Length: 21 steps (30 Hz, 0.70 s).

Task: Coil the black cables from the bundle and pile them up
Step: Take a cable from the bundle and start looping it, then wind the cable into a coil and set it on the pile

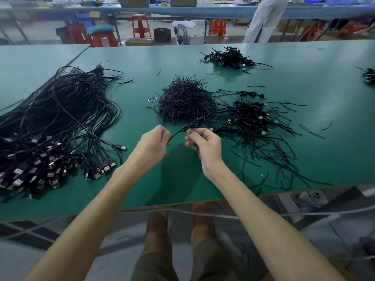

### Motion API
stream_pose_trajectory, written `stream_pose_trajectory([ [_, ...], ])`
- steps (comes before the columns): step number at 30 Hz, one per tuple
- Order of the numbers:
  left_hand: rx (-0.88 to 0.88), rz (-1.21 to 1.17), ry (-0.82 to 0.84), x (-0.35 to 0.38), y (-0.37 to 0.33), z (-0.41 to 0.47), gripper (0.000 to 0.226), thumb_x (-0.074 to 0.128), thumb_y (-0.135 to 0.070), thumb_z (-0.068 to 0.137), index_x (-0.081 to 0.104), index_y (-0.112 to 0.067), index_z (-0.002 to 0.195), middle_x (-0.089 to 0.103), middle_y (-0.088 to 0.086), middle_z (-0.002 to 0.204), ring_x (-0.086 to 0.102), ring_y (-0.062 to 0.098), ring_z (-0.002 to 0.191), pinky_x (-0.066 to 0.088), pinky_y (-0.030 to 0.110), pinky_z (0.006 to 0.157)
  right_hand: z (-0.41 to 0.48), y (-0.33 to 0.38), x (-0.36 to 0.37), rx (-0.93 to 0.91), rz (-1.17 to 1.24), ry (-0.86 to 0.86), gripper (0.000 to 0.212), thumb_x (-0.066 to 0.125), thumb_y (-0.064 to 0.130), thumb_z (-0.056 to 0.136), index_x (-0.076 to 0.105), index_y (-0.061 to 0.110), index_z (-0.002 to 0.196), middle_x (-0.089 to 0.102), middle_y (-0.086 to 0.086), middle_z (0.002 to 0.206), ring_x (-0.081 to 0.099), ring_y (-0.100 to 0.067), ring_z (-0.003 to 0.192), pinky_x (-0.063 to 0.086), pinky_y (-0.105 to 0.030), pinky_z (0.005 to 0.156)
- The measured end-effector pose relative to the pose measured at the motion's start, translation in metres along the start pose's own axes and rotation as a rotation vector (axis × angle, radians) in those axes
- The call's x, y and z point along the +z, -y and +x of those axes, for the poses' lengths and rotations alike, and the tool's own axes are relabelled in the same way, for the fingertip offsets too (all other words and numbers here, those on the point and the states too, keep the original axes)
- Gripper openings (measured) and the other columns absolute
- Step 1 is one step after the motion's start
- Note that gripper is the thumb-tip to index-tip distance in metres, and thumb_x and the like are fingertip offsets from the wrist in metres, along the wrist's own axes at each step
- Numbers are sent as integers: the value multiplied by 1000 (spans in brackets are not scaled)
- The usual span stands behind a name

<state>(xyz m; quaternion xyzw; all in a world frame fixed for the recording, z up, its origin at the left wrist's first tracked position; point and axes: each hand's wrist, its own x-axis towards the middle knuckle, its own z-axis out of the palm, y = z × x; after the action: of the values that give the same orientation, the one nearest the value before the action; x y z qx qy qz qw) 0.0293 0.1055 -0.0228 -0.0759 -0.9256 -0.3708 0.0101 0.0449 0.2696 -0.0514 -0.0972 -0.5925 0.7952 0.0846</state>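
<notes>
Cord (pixel 178 133), thin and black, is pinched at its near end by your left hand (pixel 152 146) and further along by your right hand (pixel 205 146), both over the table (pixel 304 78). The bundle of black cables (pixel 56 118) sprawls at nine o'clock, short ties (pixel 184 102) heap at twelve, and coiled cables (pixel 249 116) pile at two o'clock.

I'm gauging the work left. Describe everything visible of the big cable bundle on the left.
The bundle is a large loose mass of thin black cables lying flat on the green table, left side. Strands run from far ends to silver-tipped USB plugs heaped near the front edge. The left hand and right hand pinch a separate black strand, clear of it.
</notes>
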Motion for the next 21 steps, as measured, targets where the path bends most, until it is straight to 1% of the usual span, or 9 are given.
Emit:
stream_pose_trajectory([
  [3,-28,54,-42,-11,16,1,28,38,-25,109,64,-16,101,70,5,106,69,27,86,52,37,80,9,13,-6,-14,-32,-100,3,70,6,94,69,7,90,71,0,69,63,-7,56,44,-19,53],
  [5,-15,256,-85,-20,33,1,25,46,-9,104,66,-10,119,64,13,118,61,35,107,48,46,97,19,27,-18,-10,-16,-198,4,68,3,94,68,6,91,72,0,70,62,-6,54,45,-20,51],
  [6,-22,383,-92,-25,42,1,32,48,-2,100,63,-7,128,60,17,124,56,37,115,45,49,101,25,35,-25,-8,-27,-249,5,67,3,94,68,7,92,72,0,72,62,-6,54,45,-19,50],
  [7,-41,498,-86,-30,50,1,38,50,3,97,59,-6,133,57,19,128,53,39,119,43,50,101,30,42,-34,-7,-46,-299,5,67,3,95,68,8,93,72,-1,75,62,-5,53,46,-19,49],
  [9,-78,626,-62,-37,63,1,34,52,1,97,59,-3,130,56,19,129,52,39,118,40,50,99,39,52,-51,-7,-58,-393,7,66,4,96,68,9,92,71,-2,77,61,-5,50,44,-18,47],
  [12,-51,654,-59,-41,74,1,24,54,-4,100,63,-3,122,60,17,125,55,37,112,40,48,97,47,57,-71,-19,-78,-487,8,64,6,97,68,10,91,70,-3,78,59,-6,48,42,-19,45],
  [14,-18,639,-94,-43,77,1,25,55,-3,100,65,-3,122,61,18,122,55,37,111,43,48,95,49,55,-78,-12,-123,-496,7,63,7,99,70,8,97,71,-2,80,59,-7,48,43,-20,46],
  [18,-37,530,-136,-48,83,1,25,59,2,97,68,0,119,60,20,120,53,39,114,43,44,94,49,47,-84,28,-153,-467,15,58,8,101,69,4,111,75,-3,91,64,-9,53,47,-22,50],
  [21,4,523,-69,-55,87,-1,31,52,19,88,71,5,108,62,20,118,53,36,113,40,39,91,47,45,-86,32,-150,-420,19,56,10,103,67,8,118,75,-2,100,67,-9,56,50,-20,51],
])
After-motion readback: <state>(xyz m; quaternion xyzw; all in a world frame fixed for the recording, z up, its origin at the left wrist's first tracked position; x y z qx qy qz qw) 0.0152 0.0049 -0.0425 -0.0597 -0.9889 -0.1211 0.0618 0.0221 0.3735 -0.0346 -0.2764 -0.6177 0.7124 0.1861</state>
